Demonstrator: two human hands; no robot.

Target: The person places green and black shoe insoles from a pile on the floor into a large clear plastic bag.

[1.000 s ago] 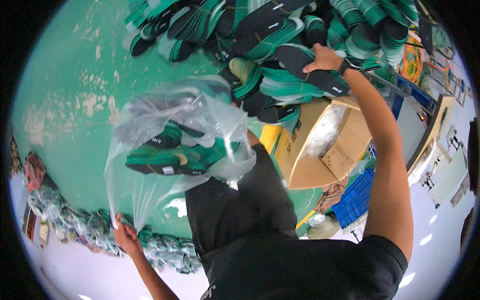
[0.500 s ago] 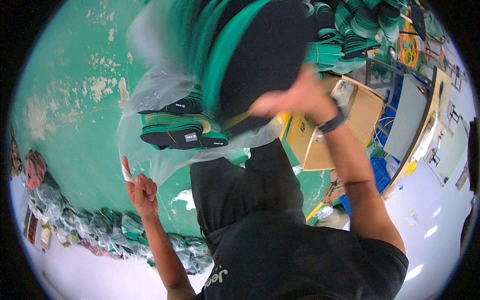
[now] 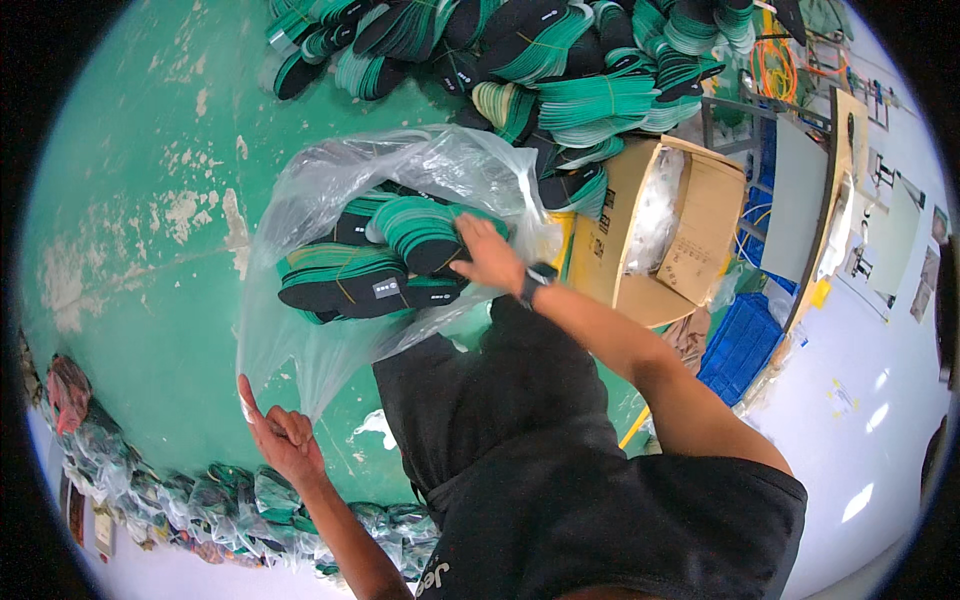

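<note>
A clear plastic bag (image 3: 330, 185) lies on the green floor with its mouth spread wide. Inside it are bundles of green and black insoles, including a banded bundle (image 3: 345, 278) at the front left. My right hand (image 3: 490, 258) rests on another insole bundle (image 3: 415, 230) in the bag, its fingers stretched and the thumb apart. With the index finger pointing out along the bag's near left edge, my left hand (image 3: 285, 440) has its other fingers curled on the plastic.
A large heap of banded insoles (image 3: 600, 105) lies at the back. To the right stand an open cardboard box (image 3: 625, 230), a blue crate (image 3: 740, 345) and a workbench (image 3: 810, 220). Filled plastic bags (image 3: 210, 500) line the near left wall.
My right hand has brought the insole bundle down into the bag, and its fingers now lie on it. My left hand stays at the bag's edge. The back heap shows more fully.
</note>
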